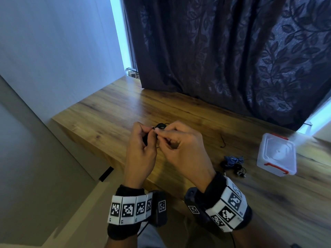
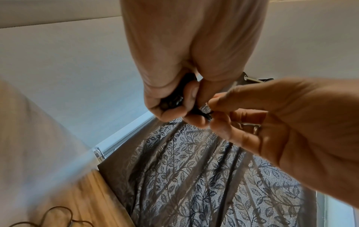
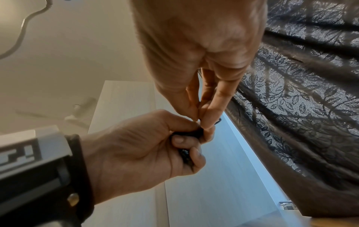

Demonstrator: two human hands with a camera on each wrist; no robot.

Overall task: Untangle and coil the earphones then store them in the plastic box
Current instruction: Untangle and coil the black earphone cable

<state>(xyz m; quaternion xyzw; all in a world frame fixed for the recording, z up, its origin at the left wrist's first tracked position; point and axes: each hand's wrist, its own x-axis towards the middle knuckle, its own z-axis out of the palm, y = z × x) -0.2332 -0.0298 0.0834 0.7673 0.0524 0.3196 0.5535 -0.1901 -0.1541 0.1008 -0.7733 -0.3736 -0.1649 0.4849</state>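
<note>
Item in hand: black earphones (image 1: 160,126), a small bundle of cord held above the wooden table (image 1: 111,108). Left hand (image 1: 141,151): fingers curled round the bundle, which shows dark inside the fist in both wrist views. Right hand (image 1: 180,149): thumb and forefinger pinching a strand at the bundle's edge, the other fingers loosely bent. Judged status: coiling or fastening this set, near its end but unfinished. Awaiting: a tangled heap of blue and black earphones (image 1: 233,162) lying on the table just beside the plastic box (image 1: 276,154). Box: clear, red clasps, lid on, apparently with nothing stored yet. Remaining, by estimate: most of the task.
</note>
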